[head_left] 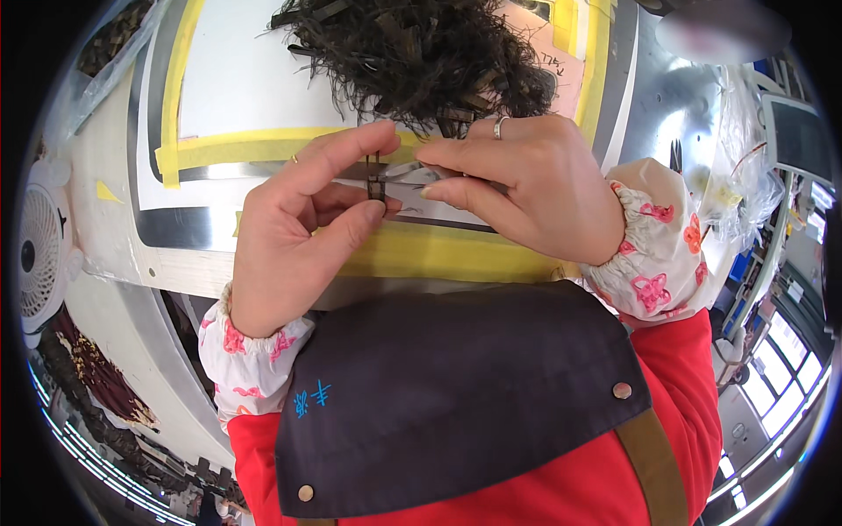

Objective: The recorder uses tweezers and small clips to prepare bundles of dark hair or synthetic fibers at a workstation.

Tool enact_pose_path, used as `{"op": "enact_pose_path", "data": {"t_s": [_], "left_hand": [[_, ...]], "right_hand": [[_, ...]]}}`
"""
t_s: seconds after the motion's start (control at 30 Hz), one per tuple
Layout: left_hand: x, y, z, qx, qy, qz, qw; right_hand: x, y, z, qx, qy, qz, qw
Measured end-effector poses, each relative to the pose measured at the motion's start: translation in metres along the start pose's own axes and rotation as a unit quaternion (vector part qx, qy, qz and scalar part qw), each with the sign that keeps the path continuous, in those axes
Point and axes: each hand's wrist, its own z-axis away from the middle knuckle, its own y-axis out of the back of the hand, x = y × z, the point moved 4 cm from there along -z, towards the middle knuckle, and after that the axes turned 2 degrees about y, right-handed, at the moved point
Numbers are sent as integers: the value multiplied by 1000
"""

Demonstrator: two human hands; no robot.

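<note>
Between the thumb and fingers of my left hand [303, 206] is a small dark piece with a narrow, frame-like outline [376, 186], held upright. My right hand [526, 180], wearing a ring, is closed around a small silver metal tool [405, 168]; its tip points left and nearly meets the dark piece. Whether it is snips or tweezers is hard to make out, since the fingers cover most of it. Just beyond both hands lies a large tangled pile of dark pieces with frayed threads [412, 57].
The white work surface [237, 79] is edged with yellow tape [228, 145]. A white fan [39, 250] stands at the far left. Clear plastic bags [737, 149] and a screen [798, 131] are on the right. My dark apron [456, 394] sits close to the table's front edge.
</note>
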Motion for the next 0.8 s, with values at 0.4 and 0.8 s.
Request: {"op": "enact_pose_path", "data": {"t_s": [0.4,0.8], "left_hand": [[-2,0,-2,-2,-14,0,1000],[-3,2,0,-7,2,39,999]], "right_hand": [[-8,-1,-4,34,63,91,993],[-4,6,1,95,146,174,969]]}}
